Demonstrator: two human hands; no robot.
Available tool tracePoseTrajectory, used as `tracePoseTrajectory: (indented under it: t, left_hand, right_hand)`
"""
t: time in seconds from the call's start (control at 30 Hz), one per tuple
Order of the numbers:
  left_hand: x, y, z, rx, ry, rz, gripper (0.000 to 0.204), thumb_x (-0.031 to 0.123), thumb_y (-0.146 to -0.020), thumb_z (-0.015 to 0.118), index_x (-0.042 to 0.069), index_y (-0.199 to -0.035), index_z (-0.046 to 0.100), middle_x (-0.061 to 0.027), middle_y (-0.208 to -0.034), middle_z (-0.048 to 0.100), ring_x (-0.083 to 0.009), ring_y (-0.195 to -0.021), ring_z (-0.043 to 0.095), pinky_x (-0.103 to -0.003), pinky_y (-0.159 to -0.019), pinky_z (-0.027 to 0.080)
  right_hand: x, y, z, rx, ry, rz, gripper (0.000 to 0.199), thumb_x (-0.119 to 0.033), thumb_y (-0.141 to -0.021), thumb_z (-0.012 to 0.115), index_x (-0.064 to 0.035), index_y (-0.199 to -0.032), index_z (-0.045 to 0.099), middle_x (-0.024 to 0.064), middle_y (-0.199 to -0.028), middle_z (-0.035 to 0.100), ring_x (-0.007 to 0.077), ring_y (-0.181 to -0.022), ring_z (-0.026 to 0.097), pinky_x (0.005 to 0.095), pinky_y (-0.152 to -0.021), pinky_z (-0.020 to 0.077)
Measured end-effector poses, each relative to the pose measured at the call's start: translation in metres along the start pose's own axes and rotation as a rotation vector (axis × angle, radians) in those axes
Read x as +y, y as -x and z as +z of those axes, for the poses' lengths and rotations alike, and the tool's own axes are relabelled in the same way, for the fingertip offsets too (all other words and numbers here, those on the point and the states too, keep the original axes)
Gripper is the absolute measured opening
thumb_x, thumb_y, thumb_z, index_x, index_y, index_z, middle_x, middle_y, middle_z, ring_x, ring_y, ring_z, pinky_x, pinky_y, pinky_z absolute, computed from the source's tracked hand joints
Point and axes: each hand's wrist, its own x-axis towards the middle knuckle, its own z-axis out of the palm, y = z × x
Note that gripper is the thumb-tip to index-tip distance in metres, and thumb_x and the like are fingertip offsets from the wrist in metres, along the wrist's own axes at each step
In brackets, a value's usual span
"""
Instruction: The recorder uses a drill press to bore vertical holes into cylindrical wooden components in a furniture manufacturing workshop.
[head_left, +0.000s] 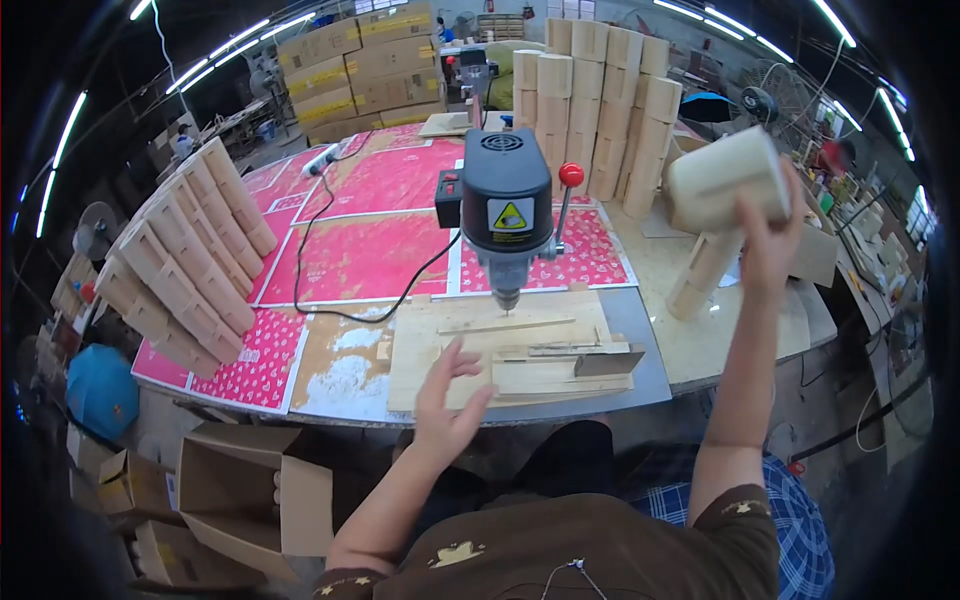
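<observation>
My right hand (770, 235) grips a pale wooden canister (725, 175), raised and tilted above the right side of the table. Its fingers and thumb press on the lower right end. My left hand (448, 400) holds nothing; its fingers are apart over the front of a flat wooden board (420, 345). Just beyond that hand stands a small bench drill press (507, 190) with a dark head and a red-knobbed lever (571, 176). Its bit points down at the board, where wooden strips and a metal-faced stop (608, 360) form a jig.
Tall stacks of similar wooden pieces stand at the back right (600, 120) and lean at the left (185, 260). A short stack (705, 275) is below my right hand. A black cord (330, 312) crosses the pink table covering (370, 260). Open cartons (235, 490) sit on the floor.
</observation>
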Motion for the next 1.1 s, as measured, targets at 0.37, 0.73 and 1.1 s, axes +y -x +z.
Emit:
tracePoseTrajectory:
  t: [0.37,0.73,1.1]
  left_hand:
    - [0.025,0.011,0.020,0.250,0.428,-0.250,0.075,0.003,-0.078,0.066,0.003,-0.139,0.022,-0.0121,-0.120,0.050,-0.0175,-0.107,0.052,-0.030,-0.089,0.043]
    - [-0.039,0.036,-0.038,0.552,0.382,-0.699,0.059,0.008,-0.072,0.074,-0.007,-0.122,0.047,0.0058,-0.064,0.047,-0.0021,-0.056,0.043,-0.017,-0.052,0.038]
    - [-0.054,0.041,-0.020,0.459,0.283,-0.816,0.059,0.011,-0.071,0.076,-0.007,-0.120,0.048,0.0052,-0.062,0.048,-0.0012,-0.053,0.040,-0.017,-0.049,0.032]
  right_hand:
    - [-0.049,0.228,0.114,-0.225,-0.671,0.676,0.078,0.000,-0.070,0.066,-0.0047,-0.137,0.025,0.0114,-0.132,0.038,0.0219,-0.120,0.040,0.0370,-0.100,0.0335]
    - [0.049,0.211,0.013,-0.749,0.976,-0.014,0.050,-0.022,-0.070,0.071,-0.0064,-0.114,0.055,0.0201,-0.117,0.045,0.0372,-0.110,0.039,0.0452,-0.093,0.0323]
    - [0.054,0.226,0.050,-0.815,0.638,0.045,0.038,-0.020,-0.063,0.076,-0.0090,-0.097,0.061,0.0084,-0.095,0.055,0.0313,-0.099,0.040,0.0414,-0.087,0.0330]
